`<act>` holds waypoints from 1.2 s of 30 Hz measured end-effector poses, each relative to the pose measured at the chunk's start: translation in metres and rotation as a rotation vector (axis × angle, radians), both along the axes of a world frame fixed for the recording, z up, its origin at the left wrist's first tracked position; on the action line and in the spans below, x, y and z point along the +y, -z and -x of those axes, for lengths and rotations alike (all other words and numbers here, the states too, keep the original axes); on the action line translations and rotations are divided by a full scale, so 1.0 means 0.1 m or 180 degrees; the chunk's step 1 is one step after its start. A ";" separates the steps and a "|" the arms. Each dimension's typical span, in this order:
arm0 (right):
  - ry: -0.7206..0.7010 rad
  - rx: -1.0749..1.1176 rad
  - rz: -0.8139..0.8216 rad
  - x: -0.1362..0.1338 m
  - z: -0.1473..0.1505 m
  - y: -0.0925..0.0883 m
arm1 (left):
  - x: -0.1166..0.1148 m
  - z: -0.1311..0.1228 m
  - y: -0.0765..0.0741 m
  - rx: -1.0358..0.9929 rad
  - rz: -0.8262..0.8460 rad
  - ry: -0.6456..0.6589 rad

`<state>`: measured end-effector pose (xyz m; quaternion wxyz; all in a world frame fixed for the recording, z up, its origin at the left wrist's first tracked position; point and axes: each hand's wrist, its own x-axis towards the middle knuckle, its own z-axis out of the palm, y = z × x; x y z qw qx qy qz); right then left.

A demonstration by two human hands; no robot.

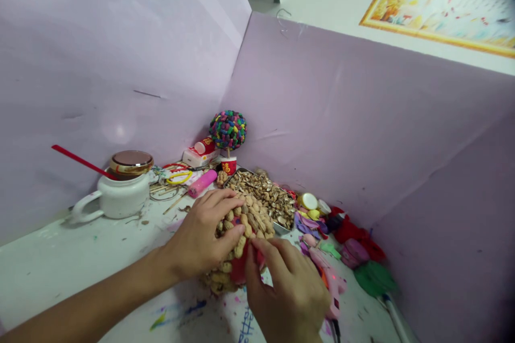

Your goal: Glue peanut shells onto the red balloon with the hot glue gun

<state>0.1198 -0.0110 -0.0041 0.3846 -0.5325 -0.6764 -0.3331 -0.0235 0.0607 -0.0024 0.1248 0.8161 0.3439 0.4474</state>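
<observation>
My left hand [203, 236] is wrapped around a ball covered with peanut shells [245, 225], fingers curled over its top and side. A red patch [241, 268] of the ball's core shows at its lower front. My right hand [287, 284] is below and to the right, its thumb and fingers pinched together at the red patch; what they hold is too small to make out. Behind the ball, a metal tray [281, 226] holds a heap of peanut shells [265, 195].
A white mug [116, 195] with a lid and a red stick stands at the left. A multicoloured ball tree in a red cup [228, 134] stands at the back corner. A pink glue gun [332, 284], balloons [309, 222] and red and green pieces lie at the right. Purple walls enclose the paint-stained table [60, 262].
</observation>
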 end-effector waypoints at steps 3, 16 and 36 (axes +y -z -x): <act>0.0118 -0.0025 -0.0049 0.00 0.00 0.01 | 0.01 0.00 0.00 0.0014 -0.0020 0.0005; 0.0117 0.0207 -0.0084 0.00 0.05 0.03 | 0.01 0.01 0.01 -0.0065 -0.0072 0.0008; -0.0045 0.0607 0.0422 0.01 -0.02 -0.06 | -0.01 0.00 -0.03 -0.0053 -0.0025 0.0066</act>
